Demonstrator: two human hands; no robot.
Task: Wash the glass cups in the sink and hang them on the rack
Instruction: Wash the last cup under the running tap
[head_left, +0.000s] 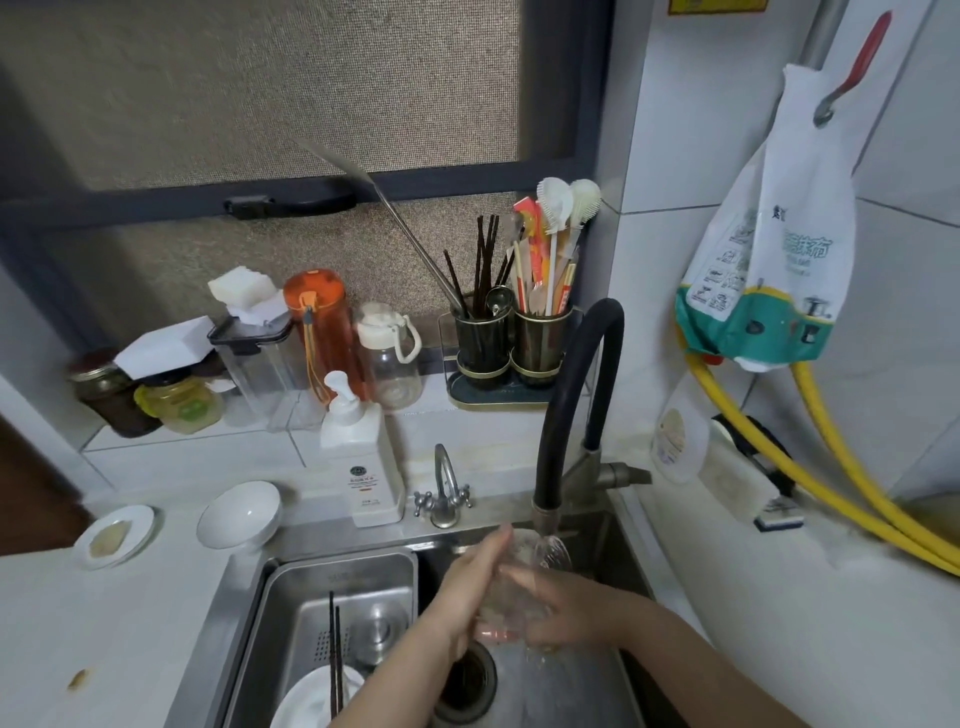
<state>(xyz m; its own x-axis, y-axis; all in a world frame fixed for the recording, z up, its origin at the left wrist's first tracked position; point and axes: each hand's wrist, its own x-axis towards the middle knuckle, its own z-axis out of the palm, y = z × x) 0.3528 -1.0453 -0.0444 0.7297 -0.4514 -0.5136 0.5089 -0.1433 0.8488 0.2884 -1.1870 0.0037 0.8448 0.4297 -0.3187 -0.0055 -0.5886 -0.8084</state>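
Head view: both hands meet over the sink basin (566, 670), clamped on one glass cup (519, 582). Left hand (470, 592) wraps the cup's near-left side, fingers curled up along the wall; right hand (558, 603) grips from the right, fingers laid across it. Each grip is closed round the glass, likely one to steady it and one to rub. Cup sits just under the spout of the black faucet (569, 415), so it's held there for rinsing; water is too blurred to confirm. Long axis looks tilted up and away to the right, the end at the spout probably the mouth, though blur leaves that uncertain. Left of the grip, a steel tray (291, 597) in the sink holds a white dish (306, 701) with dark chopsticks (335, 654) resting on it. Farther left, white bowl (239, 514) on the table. Beyond the grip, soap pump bottle (363, 467), then utensil holders (509, 343) on the sill. No rack identifiable in view; hanging not yet done.
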